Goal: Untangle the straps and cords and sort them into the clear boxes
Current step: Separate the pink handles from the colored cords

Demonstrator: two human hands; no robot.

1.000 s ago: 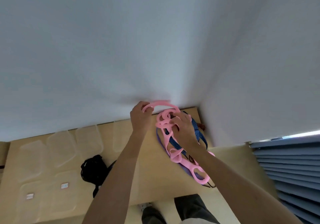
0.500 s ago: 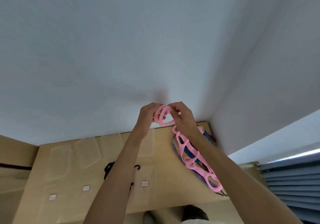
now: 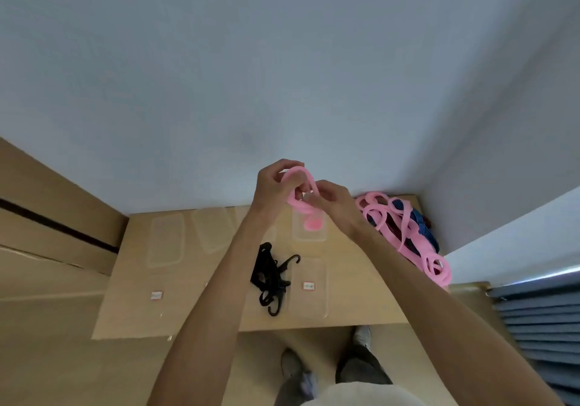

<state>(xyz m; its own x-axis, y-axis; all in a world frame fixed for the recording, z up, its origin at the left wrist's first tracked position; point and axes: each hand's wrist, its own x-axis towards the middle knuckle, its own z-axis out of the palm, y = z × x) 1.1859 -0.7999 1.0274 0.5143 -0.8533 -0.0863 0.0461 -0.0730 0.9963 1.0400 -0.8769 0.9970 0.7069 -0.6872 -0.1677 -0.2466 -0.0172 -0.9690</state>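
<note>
Both hands are raised above the wooden table (image 3: 351, 311) and hold one coiled pink strap (image 3: 309, 183). My left hand (image 3: 273, 190) pinches its upper loop, my right hand (image 3: 329, 197) grips the lower part. Below them stands a clear box (image 3: 309, 236) with something pink inside. A tangle of pink straps (image 3: 405, 236) and blue straps (image 3: 422, 227) lies at the table's right end. A bundle of black cords with hooks (image 3: 270, 275) lies mid-table.
Several more clear boxes stand on the table, among them one at the back left (image 3: 166, 239), one beside it (image 3: 213, 228) and a labelled one at the front (image 3: 310, 286). Walls meet behind the table. Blue blinds (image 3: 539, 318) are at the right.
The pink strap has come free of the pile, which now lies on the table's right end. My hands coiled it and moved left, over the clear box.
</note>
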